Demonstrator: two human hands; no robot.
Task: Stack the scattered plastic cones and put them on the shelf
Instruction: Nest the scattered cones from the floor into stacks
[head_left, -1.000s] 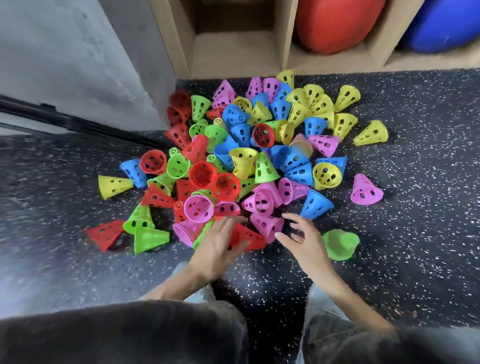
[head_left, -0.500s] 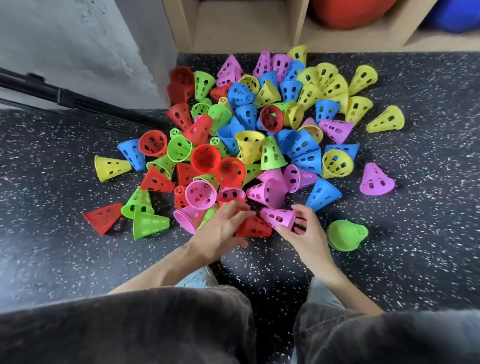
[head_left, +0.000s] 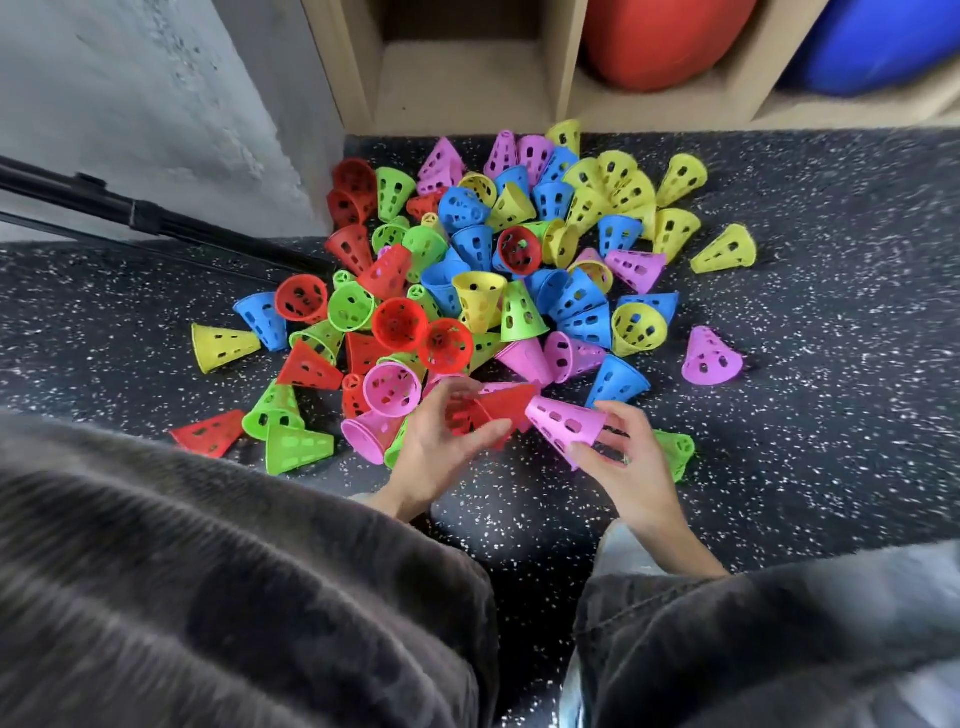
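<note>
A heap of several perforated plastic cones (head_left: 483, 291) in red, green, blue, yellow and pink lies scattered on the speckled floor before a wooden shelf (head_left: 462, 78). My left hand (head_left: 441, 447) grips a red cone (head_left: 498, 405) lifted off the floor, its tip pointing right. My right hand (head_left: 623, 457) holds a pink cone (head_left: 566, 426) by its wide rim, its narrow end pointing left toward the red one. The two cones almost meet between my hands.
A green cone (head_left: 675, 452) lies just right of my right hand. A red ball (head_left: 665, 36) and a blue ball (head_left: 872, 41) fill the right shelf compartments. A black bar (head_left: 130, 213) runs along the wall at left. My knees fill the lower view.
My left hand has picked a red cone up from the pile. My right hand has lifted the pink cone and turned it toward the red one.
</note>
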